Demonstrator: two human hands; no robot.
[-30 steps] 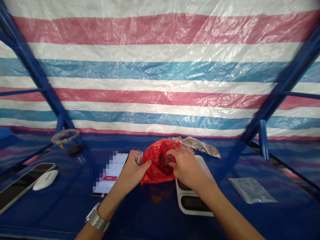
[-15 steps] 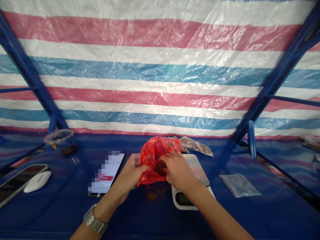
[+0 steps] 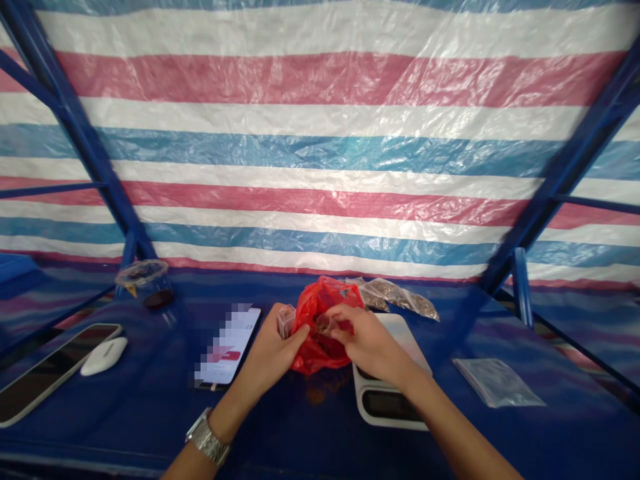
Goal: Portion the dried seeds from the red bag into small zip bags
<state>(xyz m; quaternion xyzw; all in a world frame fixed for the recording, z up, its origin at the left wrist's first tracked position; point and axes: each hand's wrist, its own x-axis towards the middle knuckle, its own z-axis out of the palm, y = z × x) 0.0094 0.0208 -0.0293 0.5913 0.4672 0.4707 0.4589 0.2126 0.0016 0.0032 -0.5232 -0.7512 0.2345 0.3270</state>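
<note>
A crumpled red plastic bag (image 3: 311,303) stands with its mouth toward me, dark brown loose material inside. My left hand (image 3: 276,348) grips the bag's left edge under the thumb, and a small clear plastic bag (image 3: 287,321) is also held in it. Inside the red bag's mouth, my right hand (image 3: 367,343) pinches a small clear cup (image 3: 325,325) with some brown material in it. Partly beneath my right forearm lies a white kitchen scale (image 3: 367,410) with a dark display. Several filled clear packets (image 3: 403,298) rest behind it.
A stack of flat zip bags (image 3: 497,382) lies to the right. On the left are a lit phone (image 3: 230,347), a dark-screened phone (image 3: 55,373), a white case (image 3: 104,356) and a clear tub (image 3: 146,283). Brown crumbs (image 3: 316,395) dot the blue table before the red bag.
The small clear cup now shows between my right fingers at the bag's mouth, where before the fingers were deeper in the bag. The view has shifted slightly to the left.
</note>
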